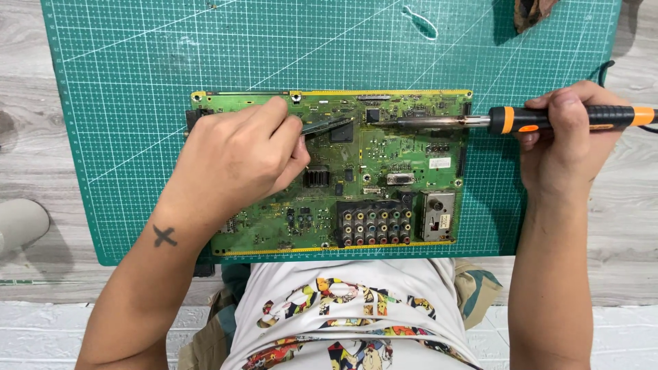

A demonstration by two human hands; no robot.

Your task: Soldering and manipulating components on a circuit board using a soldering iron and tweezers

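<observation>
Green circuit board (pixel 384 164) flat under soldering iron (pixel 480 122), tweezers (pixel 327 125)

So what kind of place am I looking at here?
Probably a small electronics repair bench, perhaps at home. A green circuit board lies on a gridded cutting mat; the right hand holds a soldering iron, the left hand tweezers.

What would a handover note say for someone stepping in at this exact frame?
Left hand: shut on tweezers, tips at the upper middle of the circuit board.
Right hand: grips the soldering iron by its black and orange handle, metal tip close to the tweezer tips.
Board lies flat on the green cutting mat.
Done: tools brought to one spot.
Left: whether any part is loosened or lifted cannot be told.
</observation>
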